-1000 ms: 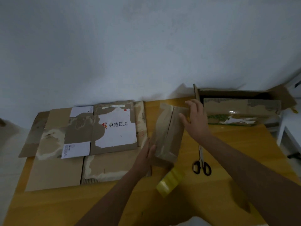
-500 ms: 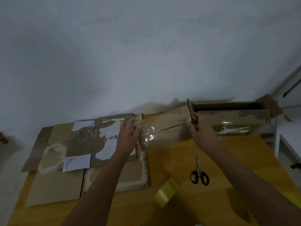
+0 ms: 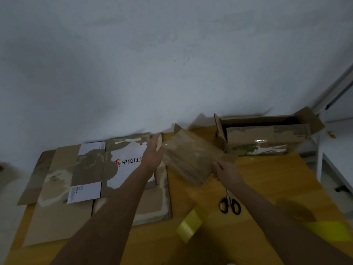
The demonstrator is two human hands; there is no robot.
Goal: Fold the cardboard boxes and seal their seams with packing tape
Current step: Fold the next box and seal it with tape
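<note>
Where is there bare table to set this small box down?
Best patch: the bare wood on the table right of the scissors, in front of the open box. A narrower strip runs between the flat cardboard and the tape roll. The left half is covered by that cardboard, and both hands hold the small box over the middle.

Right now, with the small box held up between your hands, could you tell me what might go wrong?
1. The small box is held only at its ends; the left hand looks flat against it, so it may slip.
2. Setting it down, it could land on the scissors or tape roll.
</note>
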